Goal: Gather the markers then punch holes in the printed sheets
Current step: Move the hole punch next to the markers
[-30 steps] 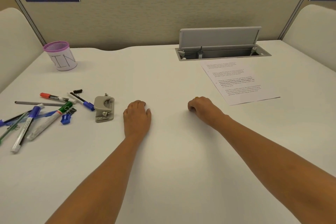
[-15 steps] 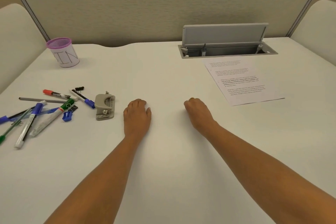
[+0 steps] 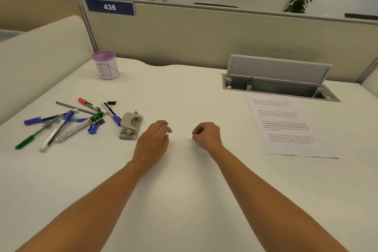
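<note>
Several markers and pens lie scattered at the left of the white desk, among them a green-capped marker (image 3: 81, 126), a red-capped marker (image 3: 91, 105) and a blue-capped one (image 3: 58, 129). A grey hole punch (image 3: 131, 126) sits just right of them. The printed sheets (image 3: 286, 127) lie at the right. My left hand (image 3: 153, 141) is beside the punch, fingers loosely curled and slightly lifted, holding nothing. My right hand (image 3: 207, 135) rests a little to its right, fingers loosely curled, empty.
A purple-rimmed cup (image 3: 106, 65) with a paper label stands at the back left. An open grey cable hatch (image 3: 276, 80) is set into the desk behind the sheets. Binder clips (image 3: 96, 127) lie among the pens. A partition (image 3: 184, 32) closes the back.
The camera has tilted up and to the left, so the desk appears shifted right. My left hand's fingers have lifted and spread slightly; both hands stay near the desk's middle.
</note>
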`<state>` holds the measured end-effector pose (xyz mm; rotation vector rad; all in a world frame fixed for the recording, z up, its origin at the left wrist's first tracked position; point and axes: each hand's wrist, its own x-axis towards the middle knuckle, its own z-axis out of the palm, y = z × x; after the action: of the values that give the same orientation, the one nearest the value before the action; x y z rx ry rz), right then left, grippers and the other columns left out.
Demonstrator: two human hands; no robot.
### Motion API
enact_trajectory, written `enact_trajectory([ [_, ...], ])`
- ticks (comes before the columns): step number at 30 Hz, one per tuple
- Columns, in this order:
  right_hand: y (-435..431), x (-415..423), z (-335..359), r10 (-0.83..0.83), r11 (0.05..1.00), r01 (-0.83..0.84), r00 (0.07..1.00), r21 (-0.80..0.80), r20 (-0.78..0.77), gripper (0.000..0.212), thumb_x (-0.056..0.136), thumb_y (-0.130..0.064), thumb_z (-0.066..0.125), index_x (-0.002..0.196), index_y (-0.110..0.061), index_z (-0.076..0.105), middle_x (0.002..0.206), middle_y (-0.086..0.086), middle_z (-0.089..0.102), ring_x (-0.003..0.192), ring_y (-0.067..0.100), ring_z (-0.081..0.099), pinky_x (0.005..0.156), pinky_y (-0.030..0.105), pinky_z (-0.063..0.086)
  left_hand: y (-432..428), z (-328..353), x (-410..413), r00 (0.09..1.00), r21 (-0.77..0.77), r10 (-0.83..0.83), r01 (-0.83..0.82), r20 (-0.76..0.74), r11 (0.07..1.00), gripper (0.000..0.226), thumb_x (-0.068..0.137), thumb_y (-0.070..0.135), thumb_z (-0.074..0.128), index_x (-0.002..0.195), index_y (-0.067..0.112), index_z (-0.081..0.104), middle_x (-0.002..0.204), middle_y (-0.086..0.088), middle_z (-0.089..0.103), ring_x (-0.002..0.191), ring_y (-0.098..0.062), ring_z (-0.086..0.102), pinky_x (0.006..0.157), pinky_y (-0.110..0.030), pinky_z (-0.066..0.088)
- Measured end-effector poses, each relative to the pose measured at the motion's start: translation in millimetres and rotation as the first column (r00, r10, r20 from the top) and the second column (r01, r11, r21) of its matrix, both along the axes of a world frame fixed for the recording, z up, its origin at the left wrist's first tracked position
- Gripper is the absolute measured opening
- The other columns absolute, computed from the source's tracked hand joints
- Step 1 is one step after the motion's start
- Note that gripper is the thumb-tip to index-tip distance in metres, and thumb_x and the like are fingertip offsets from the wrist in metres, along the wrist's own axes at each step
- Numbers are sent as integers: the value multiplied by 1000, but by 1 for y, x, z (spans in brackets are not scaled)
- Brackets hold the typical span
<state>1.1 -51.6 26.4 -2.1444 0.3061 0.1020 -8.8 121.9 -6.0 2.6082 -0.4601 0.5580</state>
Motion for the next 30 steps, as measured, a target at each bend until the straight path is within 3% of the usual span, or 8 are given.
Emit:
enact_trajectory([
  [3,28,12,6,50,999,-50,999,11,6,19,79,8,54,79,-8,64,63,-6,50,66,18,54,51,18,41,20,17,15,997,30,-9,7,74,1000,16,72,-4,65,85,7,67,101,-10,68,83,-28,68,63,-33,54],
  [6,60,30,12,98,995,-98,995,14,30,19,79,8,53,80,-8,64,62,-6,50,56,10,49,47,16,38,54,29,35,994,6,99,-99,44,995,15,79,0,61,91,6,67,109,-10,65,93,-29,65,67,-35,51],
  [13,126,93,27,90,996,-88,991,-22,103,16,79,8,55,82,-3,67,65,-2,54,74,21,56,65,26,47,152,33,97,972,-4,225,-225,-62,974,20,88,9,51,104,6,63,117,-7,57,103,-26,57,76,-34,47],
  [18,190,149,38,150,978,-127,980,-166,129,16,82,4,60,95,1,68,87,5,58,80,18,55,72,24,47,221,32,153,958,63,262,-256,-119,965,28,89,11,51,116,6,57,123,-9,54,108,-30,54,84,-39,43],
  [21,224,179,49,205,959,-169,968,-226,147,16,83,3,60,96,0,68,90,8,60,78,18,54,68,23,45,256,27,187,947,64,281,-274,-153,960,29,91,10,47,118,7,56,125,-9,54,109,-29,54,87,-38,42],
  [27,280,245,78,262,938,-194,940,-288,220,16,83,3,58,95,1,68,84,5,57,74,18,52,41,13,37,298,11,242,916,-31,300,-319,-268,947,30,92,8,43,120,9,54,130,-8,53,114,-27,53,94,-36,40],
  [30,303,279,90,256,936,-173,933,-308,254,18,83,4,57,96,1,68,83,6,57,76,18,53,48,14,40,311,-3,269,900,6,228,-244,-371,970,39,93,15,47,132,10,46,142,-7,42,131,-24,39,105,-35,33],
])
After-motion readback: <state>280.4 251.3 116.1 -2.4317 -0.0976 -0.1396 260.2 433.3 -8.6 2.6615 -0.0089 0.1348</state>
